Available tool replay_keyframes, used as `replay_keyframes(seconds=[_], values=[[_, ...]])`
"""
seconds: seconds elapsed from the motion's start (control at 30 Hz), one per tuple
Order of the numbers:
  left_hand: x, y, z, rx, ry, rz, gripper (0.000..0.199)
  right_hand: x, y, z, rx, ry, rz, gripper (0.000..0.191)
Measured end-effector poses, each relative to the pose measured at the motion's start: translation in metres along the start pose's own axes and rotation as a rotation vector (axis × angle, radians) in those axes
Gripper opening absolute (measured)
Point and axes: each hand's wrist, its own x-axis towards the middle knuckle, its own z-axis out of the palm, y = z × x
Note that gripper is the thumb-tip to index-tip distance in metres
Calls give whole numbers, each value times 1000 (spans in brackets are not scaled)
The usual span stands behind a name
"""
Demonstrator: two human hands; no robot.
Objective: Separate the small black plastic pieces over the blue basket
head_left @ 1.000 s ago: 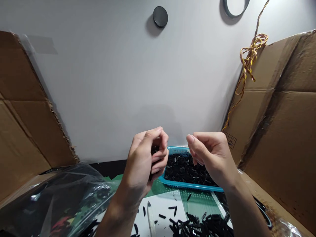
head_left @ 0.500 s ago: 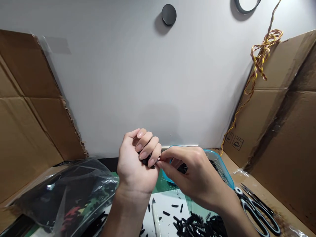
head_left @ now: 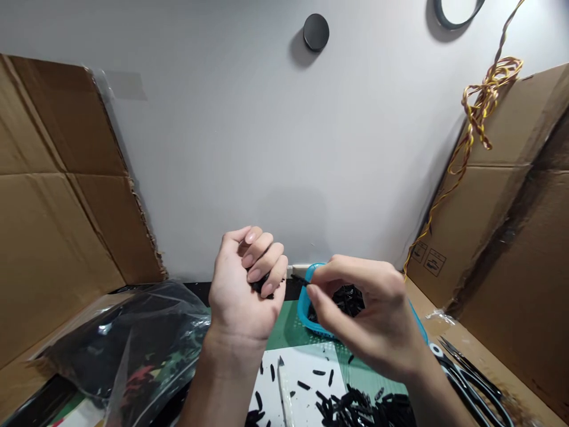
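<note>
My left hand [head_left: 249, 279] is raised palm toward me, its fingers curled over several small black pieces [head_left: 258, 286] that show in part beneath the fingertips. To its right, my right hand [head_left: 362, 308] pinches one slim black piece [head_left: 300, 279] between thumb and forefinger, apart from the left hand. Behind the right hand stands a blue basket [head_left: 303, 308] with many black pieces inside. Below lies a white sheet [head_left: 306, 356] with scattered black pieces and a pale craft knife [head_left: 284, 388]. A heap of slim black pieces [head_left: 360, 406] sits at the bottom.
A clear plastic bag [head_left: 133, 338] with dark contents lies on the left. Scissors [head_left: 471, 385] and tweezers [head_left: 466, 359] rest at the right. Cardboard walls [head_left: 57, 225] flank the green mat [head_left: 288, 326]. Yellow-brown twisted wires [head_left: 482, 107] hang on the right.
My right hand has moved right, away from the left hand, with a black piece now visible in its pinch. My left hand stays curled. The view has shifted slightly.
</note>
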Motion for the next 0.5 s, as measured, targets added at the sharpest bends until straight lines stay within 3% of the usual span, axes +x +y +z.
replay_keyframes(seconds=[0.13,0.3,0.5], values=[[-4,-2,4,273,-182,23,35,-1,-1,-15,176,94,169,17],[-8,-12,2,660,-417,-12,33,-2,7,-24,358,155,215,20],[-8,-25,0,758,-526,-31,38,3,12,-25,447,89,260,23]])
